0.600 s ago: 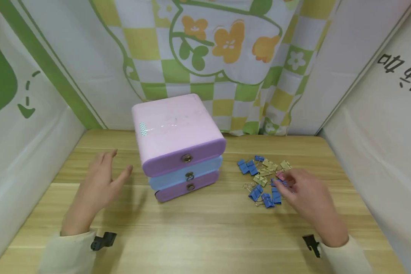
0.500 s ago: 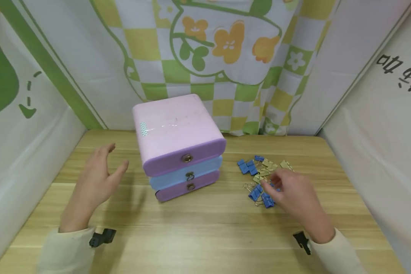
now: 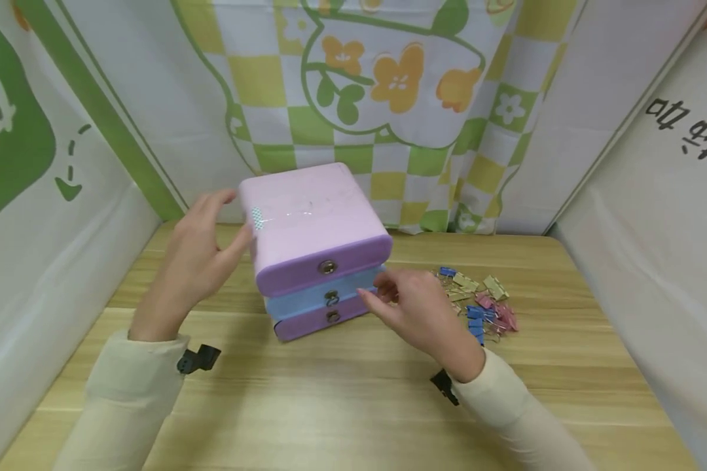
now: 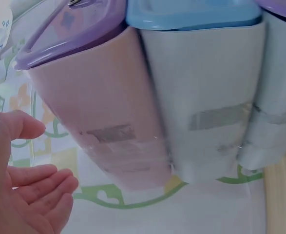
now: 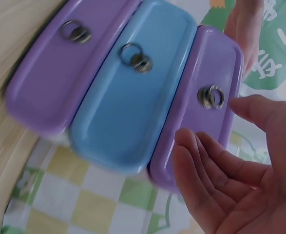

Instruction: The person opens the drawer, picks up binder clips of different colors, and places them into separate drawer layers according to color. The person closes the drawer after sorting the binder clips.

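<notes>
A small three-tier drawer unit stands on the table, its top pink, its drawer fronts purple, blue and purple. Each front carries a ring pull, such as the one on the blue drawer. My left hand is raised at the unit's left side, fingers spread and thumb overlapping the pink edge in the head view. In the left wrist view a gap shows between that hand and the pink casing. Beside the front right corner is my right hand, fingers loosely bent and nothing between them, close to the top purple drawer.
Blue, yellow and pink binder clips lie in a loose pile right of the unit, partly behind my right hand. A checkered curtain hangs behind the wooden table. White cloth walls flank both sides.
My right hand has moved left from the binder clips to the front right of the drawers. My left hand has moved up and right to the unit's side. The view has shifted slightly.
</notes>
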The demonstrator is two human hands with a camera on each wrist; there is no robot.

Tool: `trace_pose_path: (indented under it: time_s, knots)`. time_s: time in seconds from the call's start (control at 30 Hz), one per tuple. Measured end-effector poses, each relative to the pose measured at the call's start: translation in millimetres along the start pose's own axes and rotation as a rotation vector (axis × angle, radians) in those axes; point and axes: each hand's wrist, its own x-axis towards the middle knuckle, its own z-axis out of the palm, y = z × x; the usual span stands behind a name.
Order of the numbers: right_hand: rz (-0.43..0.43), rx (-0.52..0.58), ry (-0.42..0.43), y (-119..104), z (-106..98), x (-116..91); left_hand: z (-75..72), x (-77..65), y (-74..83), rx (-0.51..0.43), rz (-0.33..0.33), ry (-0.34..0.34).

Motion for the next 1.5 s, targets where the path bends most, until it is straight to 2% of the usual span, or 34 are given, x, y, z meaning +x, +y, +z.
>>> trace_pose_path:
  time_s: [0.2, 0.43, 0.63, 0.97, 1.33, 1.5]
  knots:
    - [-0.002, 0.053, 0.053, -17.9, 12.8, 17.5, 5.1, 14.2, 5.2, -0.032, 0.061, -0.006]
    - [0.032, 0.063, 0.083, -31.7, 22.4, 32.2, 12.2, 16.5, 3.2, -0.027, 0.057, -0.016]
    - [0.052, 0.122, 0.101, -35.0, 30.2, 41.2, 21.0, 16.6, -0.3, -0.047, 0.065, 0.023]
    - [0.124, 0.2, 0.107, -39.1, 33.1, 44.4, 35.8, 14.4, -5.2, -0.097, 0.128, 0.152]
    - [0.192, 0.229, 0.078, -44.2, 33.4, 46.7, 38.3, 12.0, -8.3, -0.106, 0.103, 0.171]
    - [0.222, 0.28, 0.072, -45.5, 31.4, 45.0, 38.6, 12.0, -8.0, -0.111, 0.091, 0.163]
